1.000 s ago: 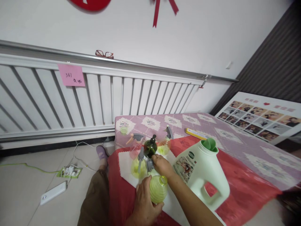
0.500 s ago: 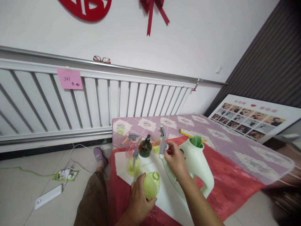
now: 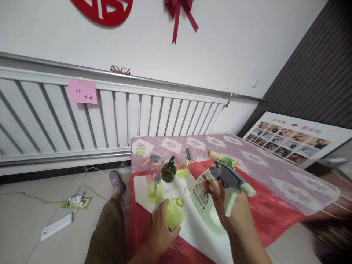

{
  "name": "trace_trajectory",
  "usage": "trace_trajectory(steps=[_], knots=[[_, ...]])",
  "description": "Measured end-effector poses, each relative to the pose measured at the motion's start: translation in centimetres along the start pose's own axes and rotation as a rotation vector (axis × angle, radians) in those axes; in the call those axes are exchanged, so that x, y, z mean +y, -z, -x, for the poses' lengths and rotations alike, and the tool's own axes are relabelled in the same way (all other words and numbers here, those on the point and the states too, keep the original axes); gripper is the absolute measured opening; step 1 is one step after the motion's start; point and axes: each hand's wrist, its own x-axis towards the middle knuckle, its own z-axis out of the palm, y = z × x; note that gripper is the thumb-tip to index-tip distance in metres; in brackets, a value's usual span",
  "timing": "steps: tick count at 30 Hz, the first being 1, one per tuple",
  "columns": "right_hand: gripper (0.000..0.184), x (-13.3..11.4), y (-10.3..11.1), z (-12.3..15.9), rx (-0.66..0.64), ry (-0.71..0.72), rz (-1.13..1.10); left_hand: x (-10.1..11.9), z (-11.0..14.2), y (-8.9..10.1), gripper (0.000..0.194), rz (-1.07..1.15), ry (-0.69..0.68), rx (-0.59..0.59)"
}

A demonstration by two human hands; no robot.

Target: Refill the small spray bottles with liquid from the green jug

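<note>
My left hand (image 3: 161, 231) is wrapped round an uncapped, ribbed yellow-green spray bottle (image 3: 175, 212) standing on a white cloth (image 3: 192, 223). My right hand (image 3: 220, 194) holds up a grey and pale green trigger sprayer head (image 3: 230, 179) in front of a big pale green detergent jug (image 3: 209, 205). Beyond stand a yellow spray bottle (image 3: 155, 189), a dark green pump bottle (image 3: 168, 171), a pink spray bottle (image 3: 150, 167) and another yellow spray bottle (image 3: 184, 167).
The cloth lies on a red cover (image 3: 264, 212) over a purple patterned bed (image 3: 275, 172). A white radiator (image 3: 82, 117) lines the wall with glasses (image 3: 120, 69) on top. A power strip (image 3: 75, 201) and a white device (image 3: 56, 227) lie on the floor. A photo board (image 3: 294, 137) leans at right.
My right hand has lifted the sprayer head away from the bottles and swung it right, up in front of the jug. My left hand stays on the open bottle.
</note>
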Motion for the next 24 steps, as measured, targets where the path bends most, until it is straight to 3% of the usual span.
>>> trace_trajectory(steps=[3, 7, 14, 17, 24], knots=[[0.030, 1.5, -0.8, 0.4, -0.019, -0.060, -0.099, 0.1, 0.0, 0.0, 0.083, 0.005, 0.003, -0.009], [0.033, 3.3, -1.2, 0.8, -0.052, -0.051, -0.041, 0.1, 0.0, 0.1, 0.083, 0.002, 0.002, -0.007], [0.026, 3.0, -1.0, 1.1, -0.022, -0.078, -0.213, 0.1, -0.1, 0.3, 0.085, 0.015, 0.013, -0.034], [0.028, 3.8, -1.1, 1.4, -0.030, -0.145, -0.155, 0.2, 0.0, 0.4, 0.085, 0.018, 0.010, -0.032], [0.048, 6.8, -3.0, 2.5, -0.185, -0.219, -0.117, 0.2, 0.0, 0.4, 0.084, 0.044, -0.005, -0.022]])
